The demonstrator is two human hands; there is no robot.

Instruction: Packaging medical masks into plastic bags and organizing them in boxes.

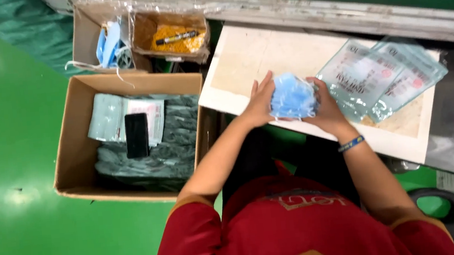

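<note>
Masks (292,97), a blue stack of them, sit dead centre of the frame, pressed between both hands just above the near edge of the pale tabletop (248,59). Only one view here, the head camera looking down, so that's all I've got.

Left hand (259,103) is flat against the stack's left side, fingers straight and pointing up the frame. Right hand (326,107) cups the right side, fingers curled round it. So the grip is both palms clamped on the stack from opposite sides, not pinching it.

Handling-wise, I'd guess the stack is very light and soft, squashy, and the layers probably slide on each other. Squeezing it from the two sides like this looks like the sensible hold, since a fingertip pinch would likely fan it out.

Just right of the hands, a few clear pouches (377,77) with printing lie overlapping on the tabletop. Left of centre, on the green floor, there's an open box (74,153) with grey-green packs inside and a black phone (137,135) lying on top. Upper left has two smaller boxes, one with more blue masks, one (146,32) with yellow stuff and a marker (177,37).
</note>
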